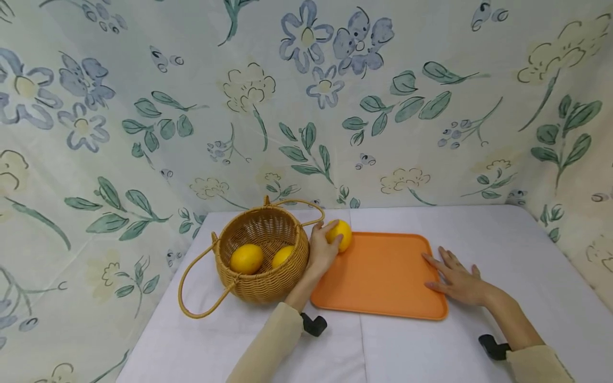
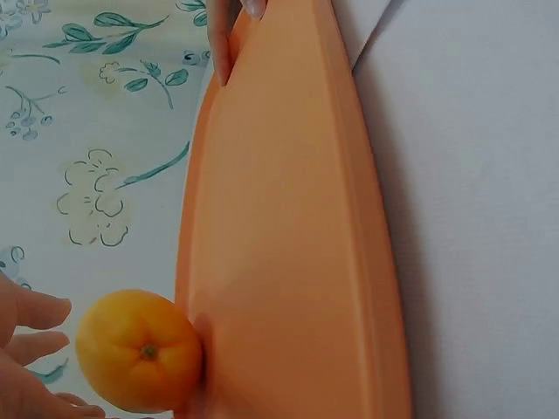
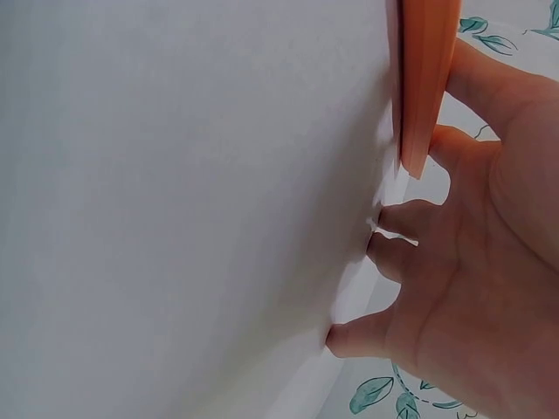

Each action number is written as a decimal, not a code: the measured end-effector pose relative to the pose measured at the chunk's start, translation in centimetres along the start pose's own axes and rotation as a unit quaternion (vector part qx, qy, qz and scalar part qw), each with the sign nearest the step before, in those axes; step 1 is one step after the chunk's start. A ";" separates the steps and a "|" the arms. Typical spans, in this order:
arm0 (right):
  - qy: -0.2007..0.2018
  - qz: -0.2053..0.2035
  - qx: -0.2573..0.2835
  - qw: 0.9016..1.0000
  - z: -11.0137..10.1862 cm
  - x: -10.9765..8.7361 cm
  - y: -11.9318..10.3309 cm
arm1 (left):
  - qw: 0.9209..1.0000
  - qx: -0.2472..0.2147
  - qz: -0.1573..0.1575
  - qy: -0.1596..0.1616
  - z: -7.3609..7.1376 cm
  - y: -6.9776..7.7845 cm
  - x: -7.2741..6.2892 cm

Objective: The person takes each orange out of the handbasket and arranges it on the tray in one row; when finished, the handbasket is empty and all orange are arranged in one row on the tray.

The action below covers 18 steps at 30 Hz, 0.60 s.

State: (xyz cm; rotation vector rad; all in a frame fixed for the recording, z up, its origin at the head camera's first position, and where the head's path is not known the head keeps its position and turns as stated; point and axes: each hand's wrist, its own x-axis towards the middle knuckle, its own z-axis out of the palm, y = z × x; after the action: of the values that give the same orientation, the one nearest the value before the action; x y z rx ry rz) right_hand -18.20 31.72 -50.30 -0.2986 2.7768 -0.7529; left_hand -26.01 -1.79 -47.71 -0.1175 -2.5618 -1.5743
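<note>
Left hand point(image 1: 324, 246) at an orange point(image 2: 135, 345): the digits stood apart beside the fruit rather than curled round it; whether any fingertip made contact could not be determined. The orange lay at the far left corner of the rimmed tray point(image 1: 378, 276); whether it sat wholly inside the low rim was unclear. Rolling was judged the chief hazard: the fruit, round and unclasped, could have been sent off the edge by a nudge from the fingers or a jolt to the tray. The left hand reached forward past the wicker basket point(image 1: 270, 290), which contained 2 further oranges point(image 1: 247, 259). The right hand point(image 1: 462, 282) was spread, thumb and index finger at the tray's right rim, the other fingertips on the white tablecloth point(image 1: 407, 348).
</note>
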 end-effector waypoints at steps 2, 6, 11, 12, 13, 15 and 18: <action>0.000 0.001 0.001 1.000 0.0 0.0 -0.1 | 1.000 0.014 0.012 -0.008 -0.2 0.6 -0.3; -0.001 0.001 0.003 1.000 -0.1 0.0 -0.1 | 0.997 0.042 0.024 -0.057 -1.2 2.7 -1.1; -0.009 0.004 0.001 1.000 -0.2 0.0 -0.1 | 0.985 0.074 0.054 -0.146 -3.7 5.7 -1.9; -0.010 0.005 0.001 1.000 -0.3 0.0 -0.1 | 0.983 0.074 0.058 -0.160 -4.5 6.3 -2.0; -0.012 0.005 0.001 1.000 -0.3 0.1 -0.1 | 0.980 0.074 0.065 -0.173 -5.3 6.9 -1.9; -0.012 0.005 0.002 1.000 -0.3 0.1 -0.1 | 0.975 0.067 0.082 -0.195 -7.2 8.0 -1.5; -0.012 0.004 0.002 1.000 -0.3 0.1 0.0 | 0.970 0.061 0.101 -0.214 -10.5 9.7 -0.3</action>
State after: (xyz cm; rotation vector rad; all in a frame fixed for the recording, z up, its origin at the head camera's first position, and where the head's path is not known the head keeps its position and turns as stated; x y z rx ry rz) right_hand -18.38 31.86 -50.07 -0.2933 2.7515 -0.7470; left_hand -23.61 -6.71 -34.51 -0.7550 -2.8337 -1.4384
